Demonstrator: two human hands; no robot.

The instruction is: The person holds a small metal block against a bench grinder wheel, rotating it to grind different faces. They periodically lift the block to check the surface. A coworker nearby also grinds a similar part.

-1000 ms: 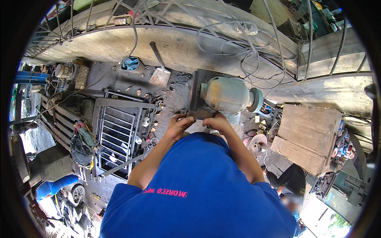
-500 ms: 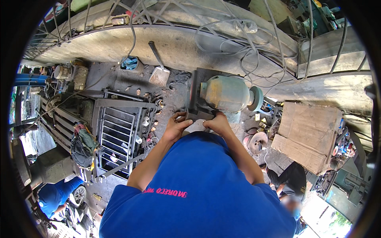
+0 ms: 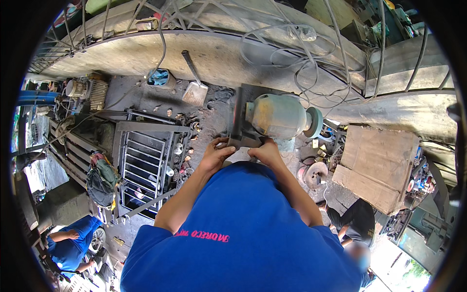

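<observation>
A green, worn bench grinder [image 3: 277, 116] stands right in front of me. Its left wheel sits behind a dark guard [image 3: 238, 114], and a pale round wheel [image 3: 315, 122] shows at its right end. Both my hands grip a small dark metal piece [image 3: 250, 141] just below the left side of the grinder. My left hand [image 3: 218, 155] pinches its left end with thumb and fingers. At the other end, my right hand [image 3: 265, 152] is closed on it, with the fingertips partly hidden. Whether the piece touches the wheel, I cannot tell.
A metal frame with bars [image 3: 143, 168] lies on the left. A shovel [image 3: 195, 92] leans by the wall near a bucket [image 3: 161, 79]. To the right are a wire spool [image 3: 314, 175] and a cardboard sheet [image 3: 374, 165]. Two people are at the lower left and lower right.
The metal piece has turned in my hands, and its broad face shows less. My hands have barely moved. At the lower left, the person in blue has shifted, with an arm now showing.
</observation>
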